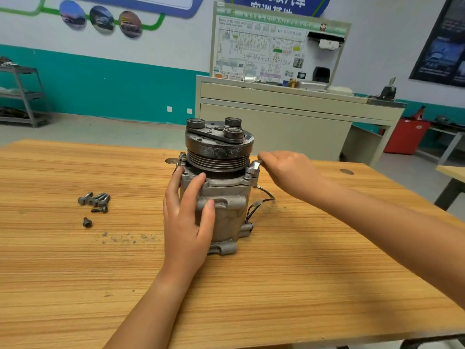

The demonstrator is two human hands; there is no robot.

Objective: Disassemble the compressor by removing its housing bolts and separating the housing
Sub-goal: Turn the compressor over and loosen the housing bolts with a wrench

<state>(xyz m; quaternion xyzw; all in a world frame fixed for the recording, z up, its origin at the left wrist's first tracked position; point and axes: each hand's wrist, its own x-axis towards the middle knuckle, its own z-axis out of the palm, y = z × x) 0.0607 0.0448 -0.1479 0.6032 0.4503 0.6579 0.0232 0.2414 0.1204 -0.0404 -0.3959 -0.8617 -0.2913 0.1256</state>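
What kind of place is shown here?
Probably an automotive training workshop: a wiring-diagram teaching board on a cabinet, round car pictures on the wall, and a compressor standing on the wooden table.

This is a workshop where people learn about cars. A big board (276, 46) with a wiring drawing stands on a long cabinet (276, 122) by the wall. Round car pictures (102, 20) hang up high. On the wooden table (276, 285) stands a compressor (231, 212), and loose bolts (95, 200) lie toward its left edge.
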